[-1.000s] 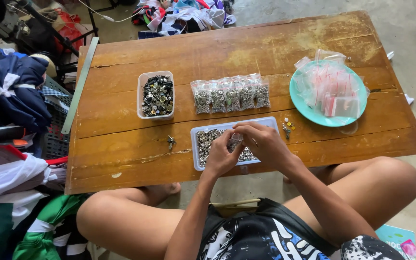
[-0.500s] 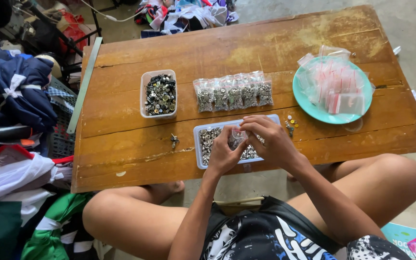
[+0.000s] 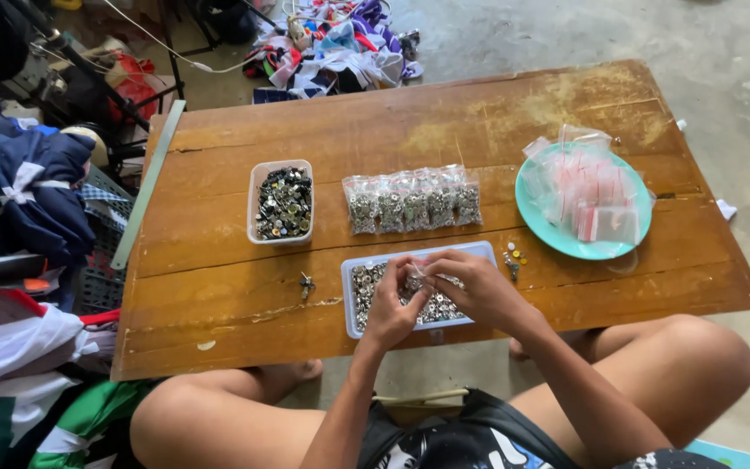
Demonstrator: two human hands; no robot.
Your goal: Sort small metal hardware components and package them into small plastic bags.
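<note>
1. Two bare hands meet over a shallow white tray (image 3: 351, 300) of small silvery metal pieces, at the near edge of a low wooden table (image 3: 219, 287).
2. Left hand (image 3: 392, 308): the fingers are curled narrow and pinch a small clear bag (image 3: 413, 280) between thumb and fingertips, right above the tray's middle.
3. Right hand (image 3: 470, 287): it closes on the same small bag from the other side, fingertips touching those of the left hand. Whether it also holds a metal piece cannot be told.
4. Just beyond both hands lies a row of filled clear bags (image 3: 411, 201), side by side, each with silvery pieces inside.
5. Beyond the left hand and further to its outer side stands a clear rectangular tub (image 3: 281, 201) of darker mixed metal pieces, well apart from the tray.
6. Near the left hand's outer side, on bare wood, lies one small metal part (image 3: 305, 284).
7. Just beside the right hand, past the tray's corner, sit a few loose tiny pieces (image 3: 514, 258), some of them yellow.
8. Beyond the right hand and out to its outer side is a turquoise plate (image 3: 538, 224) heaped with empty clear bags (image 3: 592, 187) that have red strips.
9. Far off past the left hand's outer side, clothes (image 3: 28, 182) are piled beside the table.
</note>
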